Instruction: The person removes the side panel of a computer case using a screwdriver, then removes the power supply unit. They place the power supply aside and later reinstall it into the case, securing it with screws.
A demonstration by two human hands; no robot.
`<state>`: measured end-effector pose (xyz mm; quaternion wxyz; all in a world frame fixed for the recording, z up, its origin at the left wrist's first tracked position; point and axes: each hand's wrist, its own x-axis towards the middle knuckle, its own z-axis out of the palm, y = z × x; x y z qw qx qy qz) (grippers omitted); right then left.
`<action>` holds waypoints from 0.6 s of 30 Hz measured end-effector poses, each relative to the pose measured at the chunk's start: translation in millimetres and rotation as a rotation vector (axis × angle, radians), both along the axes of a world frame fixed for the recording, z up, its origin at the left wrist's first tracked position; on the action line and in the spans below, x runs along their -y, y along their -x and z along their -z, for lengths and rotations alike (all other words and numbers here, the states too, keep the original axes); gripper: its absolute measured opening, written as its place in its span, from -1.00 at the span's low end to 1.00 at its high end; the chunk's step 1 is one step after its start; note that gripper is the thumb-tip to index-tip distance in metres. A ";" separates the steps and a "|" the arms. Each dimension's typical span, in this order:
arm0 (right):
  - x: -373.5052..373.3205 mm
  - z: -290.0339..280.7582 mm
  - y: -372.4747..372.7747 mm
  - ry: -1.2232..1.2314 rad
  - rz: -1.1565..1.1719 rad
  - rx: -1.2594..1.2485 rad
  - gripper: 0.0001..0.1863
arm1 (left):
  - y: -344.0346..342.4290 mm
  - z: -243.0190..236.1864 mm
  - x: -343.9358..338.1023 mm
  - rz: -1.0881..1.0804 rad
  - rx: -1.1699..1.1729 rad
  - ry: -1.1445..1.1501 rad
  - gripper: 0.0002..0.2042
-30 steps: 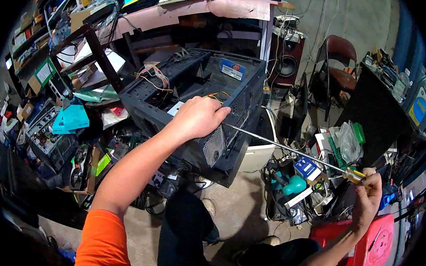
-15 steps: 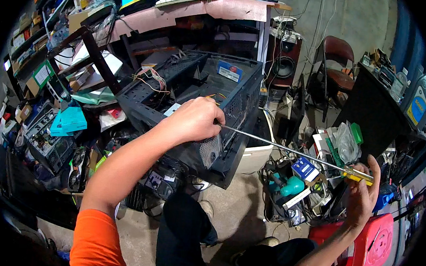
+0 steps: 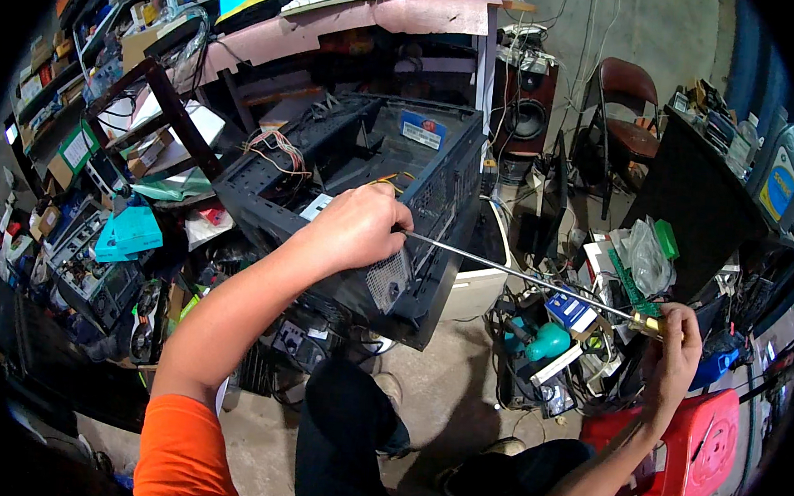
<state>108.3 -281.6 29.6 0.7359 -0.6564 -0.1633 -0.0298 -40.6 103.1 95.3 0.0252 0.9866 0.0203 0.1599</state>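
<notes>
A long screwdriver [image 3: 527,276] with a yellow handle stretches from the open black computer case [image 3: 437,182] out to the right. My right hand [image 3: 678,342] is closed around its handle. At the case's near side, my left hand [image 3: 366,226] is closed in a pinch by the tip end of the shaft; the tip itself and whatever the fingers grip are hidden. Below those fingers shows a perforated metal panel [image 3: 386,282] of the case. Loose thin wires [image 3: 280,148] lie over the case's far left edge, and a sticker [image 3: 422,130] is on its inner wall.
To the right stand a red plastic stool [image 3: 708,440], a teal power tool [image 3: 546,342] among cables and boxes, and a brown folding chair [image 3: 628,108]. A speaker [image 3: 525,115] is behind. Another opened computer case [image 3: 96,266] and a teal box [image 3: 130,232] lie left.
My right hand's fingers have closed further around the screwdriver handle, where they were more spread before. My left hand stays at the case. The whole view has shifted slightly.
</notes>
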 end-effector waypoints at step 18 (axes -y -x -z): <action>-12.6 -13.3 14.3 0.068 0.041 -0.013 -0.74 | 1.3 -1.4 -2.2 0.014 -0.007 0.046 -0.82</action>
